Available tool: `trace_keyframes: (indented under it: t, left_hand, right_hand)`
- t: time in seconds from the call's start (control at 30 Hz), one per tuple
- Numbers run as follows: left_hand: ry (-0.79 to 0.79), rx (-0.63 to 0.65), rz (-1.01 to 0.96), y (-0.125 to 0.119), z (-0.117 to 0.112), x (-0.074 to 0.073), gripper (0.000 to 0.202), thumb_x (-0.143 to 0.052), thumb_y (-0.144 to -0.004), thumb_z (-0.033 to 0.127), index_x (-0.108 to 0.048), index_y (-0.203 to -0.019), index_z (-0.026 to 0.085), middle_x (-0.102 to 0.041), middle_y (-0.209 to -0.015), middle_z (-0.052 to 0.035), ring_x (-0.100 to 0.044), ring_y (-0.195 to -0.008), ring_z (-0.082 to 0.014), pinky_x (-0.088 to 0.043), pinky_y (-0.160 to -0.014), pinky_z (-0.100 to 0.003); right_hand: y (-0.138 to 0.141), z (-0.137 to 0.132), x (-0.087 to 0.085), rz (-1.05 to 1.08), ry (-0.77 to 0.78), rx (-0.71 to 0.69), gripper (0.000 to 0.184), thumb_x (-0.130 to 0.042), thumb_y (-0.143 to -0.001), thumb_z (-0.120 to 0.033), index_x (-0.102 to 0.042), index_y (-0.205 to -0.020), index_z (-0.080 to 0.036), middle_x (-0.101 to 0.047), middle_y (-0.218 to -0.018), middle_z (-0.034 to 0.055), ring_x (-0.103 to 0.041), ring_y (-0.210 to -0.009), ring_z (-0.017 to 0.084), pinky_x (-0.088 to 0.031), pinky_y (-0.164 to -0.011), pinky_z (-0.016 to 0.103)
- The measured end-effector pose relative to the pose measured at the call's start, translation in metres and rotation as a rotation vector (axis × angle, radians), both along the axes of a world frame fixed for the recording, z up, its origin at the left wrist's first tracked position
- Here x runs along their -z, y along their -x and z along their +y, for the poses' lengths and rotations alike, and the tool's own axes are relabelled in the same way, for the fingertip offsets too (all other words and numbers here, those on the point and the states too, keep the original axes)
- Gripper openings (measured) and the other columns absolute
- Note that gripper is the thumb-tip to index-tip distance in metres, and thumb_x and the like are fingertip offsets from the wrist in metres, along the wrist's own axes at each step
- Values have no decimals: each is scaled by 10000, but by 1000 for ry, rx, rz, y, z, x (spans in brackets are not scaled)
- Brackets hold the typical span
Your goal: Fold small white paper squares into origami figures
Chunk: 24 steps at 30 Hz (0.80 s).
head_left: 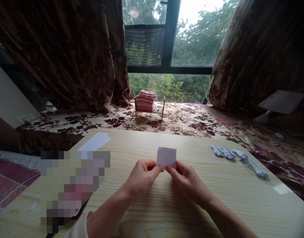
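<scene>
A small folded piece of white paper [166, 156] stands upright above the light wooden table [216, 191]. My left hand [142, 177] pinches its lower left corner and my right hand [187, 178] pinches its lower right corner. Both hands are closed on the paper, held near the middle of the table.
Several folded paper figures [238, 157] lie in a row at the table's right. A white sheet [94, 141] lies at the far left, beside a blurred-out patch. A small wooden rack with striped cloths [148, 103] sits on the floral window seat behind. Curtains flank the window.
</scene>
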<state>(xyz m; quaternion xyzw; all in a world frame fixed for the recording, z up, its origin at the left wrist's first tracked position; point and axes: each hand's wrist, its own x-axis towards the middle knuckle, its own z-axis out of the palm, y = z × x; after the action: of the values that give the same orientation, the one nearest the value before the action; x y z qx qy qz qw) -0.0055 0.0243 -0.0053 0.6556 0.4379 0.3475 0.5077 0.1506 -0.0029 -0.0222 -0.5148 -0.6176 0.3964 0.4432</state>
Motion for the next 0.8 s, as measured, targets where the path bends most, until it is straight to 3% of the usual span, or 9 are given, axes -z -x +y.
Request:
trace_keyframes:
  t: [0.2, 0.4, 0.5, 0.7, 0.8]
  left_hand:
    - [-100, -129, 142, -1, 0, -1, 297, -588, -738, 327, -565, -516, 131, -478, -530, 14, -411, -557, -109, -312, -535, -234]
    - [30, -1, 4, 0, 5, 1, 231, -593, -713, 316, -617, -600, 116, -499, -557, 10, -402, -560, -105, -301, -512, -222]
    - [38, -51, -8, -1, 6, 4, 264, -602, -704, 331, -602, -551, 116, -463, -510, 20, -366, -522, -93, -268, -479, -219]
    - [49, -132, -73, -5, 5, 10, 250, -623, -691, 334, -664, -596, 106, -568, -553, -12, -460, -552, -119, -317, -492, -220]
    - [58, -244, -109, 1, 10, 11, 269, -644, -669, 361, -643, -571, 110, -554, -523, -1, -466, -525, -116, -322, -484, -218]
  right_hand:
    - [-1, 1, -2, -61, 44, 68, 355, -514, -794, -464, -438, -582, -189, -392, -552, -42, -338, -526, 101, -296, -482, 238]
    - [-3, 2, -2, -43, 51, 49, 341, -523, -772, -472, -505, -611, -172, -427, -560, -36, -363, -532, 103, -304, -484, 236]
    - [-3, 4, 0, -42, 76, 37, 332, -552, -755, -462, -547, -632, -154, -448, -541, -36, -374, -519, 99, -304, -471, 231]
    - [-10, 5, 2, -44, 125, 75, 334, -590, -742, -464, -585, -625, -152, -485, -483, -36, -395, -456, 93, -293, -443, 231]
    - [-21, 6, 3, -30, 138, 132, 338, -596, -734, -480, -590, -624, -160, -494, -463, -34, -404, -428, 97, -307, -438, 239]
